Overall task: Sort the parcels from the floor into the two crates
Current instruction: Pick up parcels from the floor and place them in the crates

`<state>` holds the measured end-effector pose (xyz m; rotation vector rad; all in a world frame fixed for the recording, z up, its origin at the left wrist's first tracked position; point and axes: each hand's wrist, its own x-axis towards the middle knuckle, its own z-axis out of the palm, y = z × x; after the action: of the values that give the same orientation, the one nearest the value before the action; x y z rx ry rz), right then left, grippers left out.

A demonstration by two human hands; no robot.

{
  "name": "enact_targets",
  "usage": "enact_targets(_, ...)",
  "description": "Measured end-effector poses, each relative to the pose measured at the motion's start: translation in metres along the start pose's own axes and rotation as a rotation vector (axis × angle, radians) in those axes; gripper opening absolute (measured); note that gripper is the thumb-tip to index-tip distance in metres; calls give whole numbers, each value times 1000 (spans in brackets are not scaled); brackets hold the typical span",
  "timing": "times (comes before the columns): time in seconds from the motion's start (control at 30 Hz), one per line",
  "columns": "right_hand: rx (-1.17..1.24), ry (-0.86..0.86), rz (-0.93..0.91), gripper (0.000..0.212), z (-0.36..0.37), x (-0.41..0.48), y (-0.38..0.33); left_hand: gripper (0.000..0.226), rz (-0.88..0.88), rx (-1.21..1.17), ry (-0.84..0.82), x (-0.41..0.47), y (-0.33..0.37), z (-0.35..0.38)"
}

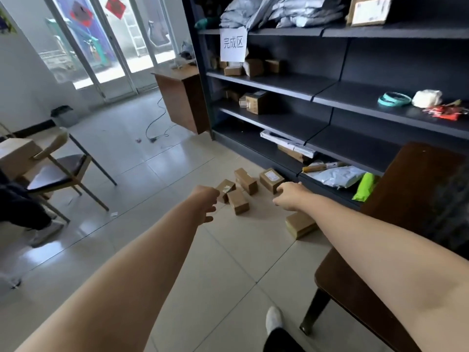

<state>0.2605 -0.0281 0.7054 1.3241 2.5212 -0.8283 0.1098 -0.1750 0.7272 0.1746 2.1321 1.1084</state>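
Note:
Several small brown cardboard parcels lie on the tiled floor in front of a dark shelf unit. One plain parcel (238, 205) is nearest my left hand, with a labelled one (225, 189) just behind it and an upright one (245, 181) further back. A labelled box (271, 180) sits by the shelf base, and another parcel (300, 224) lies under my right forearm. My left hand (206, 202) reaches out with fingers apart, holding nothing. My right hand (288, 195) is stretched forward, loosely curled, beside the labelled box and empty. No crate is in view.
A dark shelf unit (317, 97) holds boxes, grey mailer bags and a paper sign. A dark wooden table (396, 224) stands on the right. A chair (58, 171) and a seated person's leg are on the left. A brown desk (182, 97) and a floor cable lie further back.

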Motion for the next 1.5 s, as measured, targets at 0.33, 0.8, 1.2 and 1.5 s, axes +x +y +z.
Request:
enact_targets(0.33,194,-72,11,50,2,167,-67,12,-45,184,22,157,63,-2)
enact_targets(0.8,219,-169,170,43,-3,332,-105,19,-190,218,7,330,107,-25)
enact_targets(1.2,390,-135,349,40,7,478,-171,15,-229,271,-133,520,150,-69)
enact_targets(1.5,543,-208,517,39,36,568,-157,12,-286,436,-244,630,158,-39)
